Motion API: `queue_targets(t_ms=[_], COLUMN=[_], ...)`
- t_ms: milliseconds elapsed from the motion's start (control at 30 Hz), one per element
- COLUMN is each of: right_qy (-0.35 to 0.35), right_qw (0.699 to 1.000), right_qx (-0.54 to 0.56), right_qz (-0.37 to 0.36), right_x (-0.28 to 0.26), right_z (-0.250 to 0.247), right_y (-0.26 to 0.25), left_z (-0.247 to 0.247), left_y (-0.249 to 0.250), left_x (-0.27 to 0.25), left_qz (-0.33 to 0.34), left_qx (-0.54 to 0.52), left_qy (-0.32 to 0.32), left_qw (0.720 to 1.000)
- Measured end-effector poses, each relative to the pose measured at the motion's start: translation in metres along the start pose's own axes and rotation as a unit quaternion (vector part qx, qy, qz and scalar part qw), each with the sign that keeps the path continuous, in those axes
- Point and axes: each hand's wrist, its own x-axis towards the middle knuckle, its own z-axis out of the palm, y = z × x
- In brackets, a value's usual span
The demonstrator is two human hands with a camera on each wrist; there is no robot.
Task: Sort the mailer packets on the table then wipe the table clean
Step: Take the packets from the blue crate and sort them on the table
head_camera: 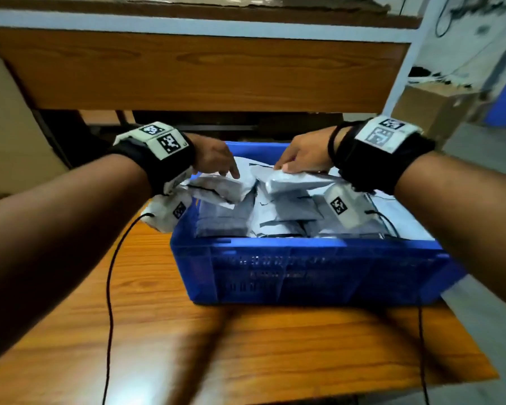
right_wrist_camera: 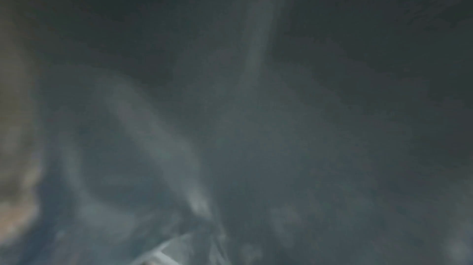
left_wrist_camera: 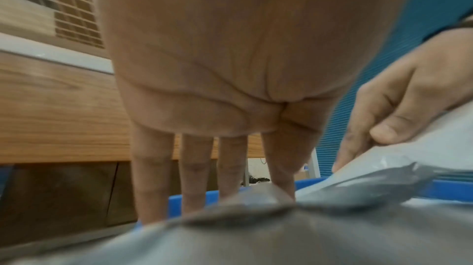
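A: Packets (head_camera: 275,211) piled in blue crate (head_camera: 304,273) at worktop (head_camera: 187,346) far right edge.
B: Right hand (head_camera: 304,156) pinches top packet (head_camera: 298,182); left hand (head_camera: 214,159) fingers (left_wrist_camera: 194,178) straight, touching another. Lift singly, steady the pile.

1. Mailer packets (head_camera: 278,213): grey/silver plastic pouches, piled loosely in blue crate (head_camera: 304,267), overlapping, some flat, some tilted.
2. Top-right packet (head_camera: 298,182): pale grey, lies across pile, far edge lifted; right hand's fingers curl on that edge.
3. Top-left packet (head_camera: 216,190): crinkled, black strip along edge, tilted; left hand's straight fingers touch its far side.
4. Table (head_camera: 164,340): orange wood-grain top; crate sits on it, toward right.
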Motion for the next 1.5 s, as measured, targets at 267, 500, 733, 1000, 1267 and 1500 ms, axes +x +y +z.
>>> queue_targets(t_ms=[267,500,733,1000,1267,1500], right_qy=[-0.045,-0.025,-0.077,-0.137,-0.079,-0.095], right_qw=[0.997,0.998,0.995,0.991,0.996,0.994], right_qx=[-0.062,0.047,-0.068,0.004,0.047,0.04], right_qz=[-0.004,0.039,0.019,-0.005,0.01,0.039], right_x=[0.012,-0.008,-0.008,0.035,0.044,0.056], right_z=[0.035,0.013,-0.011,0.044,0.016,0.03], right_y=[-0.004,0.012,0.027,0.014,0.026,0.023], left_z=[0.037,0.002,-0.015,0.039,0.007,0.018], left_y=[0.009,0.003,0.009,0.02,0.011,0.018], left_x=[0.02,0.011,0.006,0.034,0.03,0.026], left_qz=[0.032,0.078,0.057,-0.015,-0.028,0.0], left_qx=[0.171,0.13,0.134,0.265,0.186,0.087], left_qy=[-0.106,-0.026,-0.003,-0.133,-0.099,-0.152], left_qw=[0.979,0.988,0.989,0.955,0.977,0.985])
